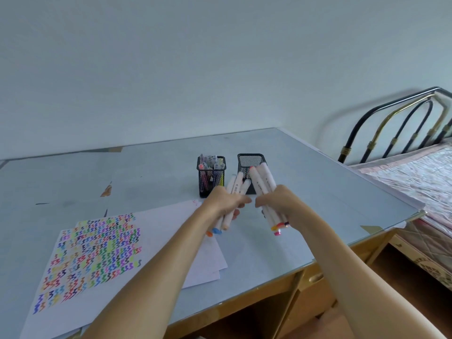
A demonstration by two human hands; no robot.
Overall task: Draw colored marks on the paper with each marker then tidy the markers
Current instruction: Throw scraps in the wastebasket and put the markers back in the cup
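Over on the left, the paper (127, 260) lies flat on the table (305, 172), its near half packed with rows of coloured squiggles. Moving in, the left hand (223, 201) has its fingers wrapped round a bunch of white markers (232, 192), coloured caps pointing back toward the person. Just behind it, the left mesh holder (210, 176) stands crammed with markers. Beside that, the right mesh holder (249, 162), its inside partly hidden. In front, the right hand (281, 204) is clenched on a second bunch of markers (263, 182), tilted toward that holder. Far right, a bed frame (401, 123).
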